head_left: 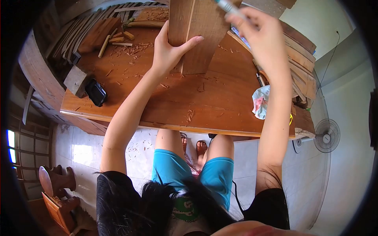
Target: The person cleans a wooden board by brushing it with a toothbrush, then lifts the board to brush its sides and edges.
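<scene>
A thick brown wooden block [208,35] stands upright on the table, its top cut off by the frame edge. My left hand [168,53] wraps round its left side, thumb pressed flat across the near face. In my right hand [265,37], to the right of the block's upper part, is a white marker [227,6] with a teal end, slightly blurred and pointing up-left across the block. Curled wood shavings [136,50] lie scattered about the block's base.
On the left are a black plastic tray [95,92], a grey block [77,80] and small wood offcuts [117,39]. At the right sit a crumpled plastic bag [260,103] and stacked boards [301,70]. The table's front edge [185,128] runs above my knees. A fan [327,135] stands beyond.
</scene>
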The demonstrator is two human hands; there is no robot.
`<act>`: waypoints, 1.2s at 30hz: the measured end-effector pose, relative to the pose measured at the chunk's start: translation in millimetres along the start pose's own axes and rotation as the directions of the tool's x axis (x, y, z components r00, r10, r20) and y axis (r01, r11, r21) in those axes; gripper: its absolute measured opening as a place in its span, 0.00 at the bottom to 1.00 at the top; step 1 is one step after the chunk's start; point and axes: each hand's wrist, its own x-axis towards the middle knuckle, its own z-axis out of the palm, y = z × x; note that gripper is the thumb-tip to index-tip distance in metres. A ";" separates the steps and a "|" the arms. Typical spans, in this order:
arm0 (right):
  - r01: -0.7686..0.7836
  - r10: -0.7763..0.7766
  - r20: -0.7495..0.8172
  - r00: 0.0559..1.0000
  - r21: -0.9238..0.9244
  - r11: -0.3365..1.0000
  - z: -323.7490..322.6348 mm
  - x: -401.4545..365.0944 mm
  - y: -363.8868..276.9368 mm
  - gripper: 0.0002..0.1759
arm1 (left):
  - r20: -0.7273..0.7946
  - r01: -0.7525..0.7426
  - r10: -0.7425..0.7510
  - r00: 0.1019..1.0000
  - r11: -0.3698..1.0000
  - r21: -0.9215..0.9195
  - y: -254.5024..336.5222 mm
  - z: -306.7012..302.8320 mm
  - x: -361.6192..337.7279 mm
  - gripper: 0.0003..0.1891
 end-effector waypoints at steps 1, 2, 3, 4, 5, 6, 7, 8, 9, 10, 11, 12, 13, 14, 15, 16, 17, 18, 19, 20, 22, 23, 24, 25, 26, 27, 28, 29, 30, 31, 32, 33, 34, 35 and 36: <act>-0.007 0.007 -0.034 0.999 0.008 1.000 -1.9 2.2 -6.2 0.12 | 0.003 -0.006 0.006 1.000 1.000 0.008 0.1 -0.1 0.4 0.28; -0.012 0.013 -0.069 0.998 0.016 1.000 -4.3 4.7 -14.8 0.15 | 0.006 -0.013 0.013 1.000 1.000 0.016 0.6 -0.2 0.7 0.28; -0.019 0.029 -0.118 0.993 0.081 0.997 0.0 5.4 -11.7 0.12 | 0.009 -0.007 0.007 1.000 1.000 0.007 0.4 -0.1 0.5 0.28; -0.020 0.044 -0.166 0.985 0.145 0.989 4.4 6.0 -8.7 0.11 | 0.010 -0.004 0.004 1.000 1.000 -0.002 -0.3 -0.1 0.1 0.29; -0.049 0.060 -0.093 0.994 0.112 0.992 6.7 2.2 -6.2 0.11 | 0.010 -0.002 0.002 1.000 1.000 -0.010 -0.8 -0.5 -0.2 0.29; -0.074 0.076 -0.020 0.997 0.078 0.994 6.3 -1.8 -5.0 0.11 | 0.006 -0.010 0.010 1.000 1.000 0.000 -0.6 -0.3 -0.3 0.28; -0.097 0.094 0.054 0.994 0.041 0.994 7.4 -5.6 -1.0 0.11 | 0.002 -0.018 0.018 1.000 1.000 0.010 -0.4 0.4 -0.9 0.27; -0.089 0.080 0.116 0.990 0.075 0.993 12.5 -10.6 8.6 0.12 | -0.001 -0.023 0.023 1.000 1.000 0.021 -0.8 -0.1 -1.8 0.26; -0.101 0.093 0.145 0.985 0.050 0.994 15.9 -14.1 14.2 0.12 | -0.001 -0.004 0.004 1.000 1.000 -0.014 -2.7 -2.5 -1.8 0.24; -0.116 0.110 0.175 0.978 0.026 0.993 18.6 -17.8 15.7 0.12 | 0.002 0.017 -0.017 1.000 0.999 -0.049 -4.5 -5.1 -1.0 0.22; -0.133 0.130 0.204 0.970 0.001 0.991 20.2 -21.4 15.7 0.13 | 0.007 0.042 -0.041 0.999 0.996 -0.084 -5.5 -6.6 -1.3 0.21; -0.159 0.155 0.166 0.974 0.006 0.987 20.8 -23.7 13.6 0.13 | -0.032 -0.111 0.110 0.993 0.994 -0.015 -6.1 -4.4 -0.9 0.22; -0.161 0.158 0.102 0.982 0.018 0.987 21.5 -23.2 11.5 0.13 | -0.029 -0.125 0.124 0.992 0.992 -0.019 -7.9 -5.3 -0.8 0.23; -0.163 0.162 0.037 0.986 0.030 0.986 21.9 -22.4 9.8 0.12 | -0.026 -0.139 0.138 0.990 0.990 -0.024 -10.5 -6.8 -0.8 0.25; -0.165 0.166 -0.028 0.986 0.040 0.985 22.5 -21.9 7.6 0.12 | -0.022 -0.153 0.153 0.988 0.988 -0.031 -13.5 -8.2 -0.6 0.26; -0.186 0.186 -0.039 0.982 0.001 0.983 23.8 -22.8 3.7 0.11 | -0.007 -0.135 0.135 0.991 0.991 0.000 -18.1 -9.8 -0.6 0.30; -0.168 0.168 0.002 0.986 -0.006 0.986 27.0 -25.6 4.8 0.10 | -0.009 -0.121 0.121 0.993 0.993 0.001 -22.0 -11.0 -2.3 0.31; -0.147 0.147 0.040 0.988 -0.012 0.989 32.7 -29.8 9.5 0.10 | -0.012 -0.110 0.110 0.994 0.994 0.002 -25.7 -12.1 -2.7 0.31; -0.122 0.123 0.079 0.989 -0.017 0.992 38.0 -33.5 14.0 0.09 | -0.025 -0.102 0.102 0.994 0.995 0.000 -23.6 -11.9 -1.6 0.32; -0.158 0.165 0.152 0.975 -0.056 0.986 41.8 -38.7 15.7 0.09 | -0.037 -0.095 0.095 0.995 0.996 -0.003 -21.3 -11.7 -0.5 0.33; -0.213 0.257 0.307 0.916 -0.168 0.962 46.1 -47.6 23.1 0.09 | -0.077 -0.082 0.081 0.994 0.997 -0.014 -15.3 -7.5 -2.6 0.35; -0.234 0.291 0.362 0.886 -0.192 0.953 47.6 -51.9 26.4 0.09 | -0.102 -0.083 0.082 0.991 0.997 -0.006 -20.2 -7.5 -1.0 0.35; -0.240 0.299 0.356 0.885 -0.201 0.950 47.2 -55.0 28.3 0.09 | -0.126 -0.082 0.081 0.989 0.997 0.001 -29.7 -6.8 0.2 0.35; -0.247 0.308 0.349 0.885 -0.209 0.946 46.5 -57.6 28.7 0.09 | -0.148 -0.080 0.080 0.986 0.997 0.007 -26.7 -5.0 2.1 0.36; -0.255 0.319 0.341 0.884 -0.218 0.942 46.0 -59.3 29.7 0.09 | -0.127 -0.085 0.084 0.988 0.996 -0.005 -23.2 -4.8 2.7 0.34; -0.253 0.292 0.276 0.916 -0.167 0.953 45.0 -59.5 30.6 0.09 | -0.104 -0.086 0.084 0.991 0.996 -0.018 -18.9 -5.5 1.6 0.33; -0.249 0.268 0.207 0.941 -0.116 0.962 42.8 -57.7 30.7 0.10 | -0.080 -0.086 0.083 0.993 0.996 -0.031 -10.3 -4.9 0.3 0.32; -0.240 0.247 0.134 0.960 -0.066 0.969 40.5 -55.0 30.7 0.10 | -0.067 -0.080 0.080 0.995 0.997 0.003 -5.7 -4.5 -1.1 0.31; -0.206 0.208 0.073 0.975 -0.028 0.978 38.2 -51.5 30.2 0.10 | -0.055 -0.076 0.078 0.995 0.996 0.036 -1.8 -5.1 -2.1 0.30; -0.160 0.160 0.030 0.987 -0.006 0.987 39.6 -49.9 32.0 0.10 | -0.043 -0.075 0.078 0.996 0.995 0.069 0.0 -5.5 -2.5 0.29; -0.110 0.110 -0.015 0.994 0.015 0.994 41.4 -47.6 33.1 0.10 | -0.040 -0.075 0.078 0.996 0.994 0.081 -1.0 -5.8 -3.0 0.29; -0.058 0.060 -0.061 0.996 0.032 0.998 42.4 -46.3 33.9 0.10 | -0.038 -0.075 0.078 0.996 0.993 0.094 -3.4 -6.3 -3.9 0.29; -0.092 0.091 0.021 0.996 0.053 0.994 42.1 -47.1 34.5 0.10 | -0.037 -0.074 0.078 0.996 0.991 0.107 -5.7 -7.0 -4.5 0.28; -0.109 0.103 0.111 0.988 0.043 0.993 43.2 -48.6 38.0 0.10 | -0.028 -0.049 0.053 0.998 0.990 0.130 -7.7 -8.2 -4.9 0.28; -0.125 0.116 0.201 0.973 0.034 0.992 44.9 -51.2 44.3 0.09 | -0.021 -0.023 0.027 0.999 0.988 0.154 -10.1 -10.0 -5.6 0.28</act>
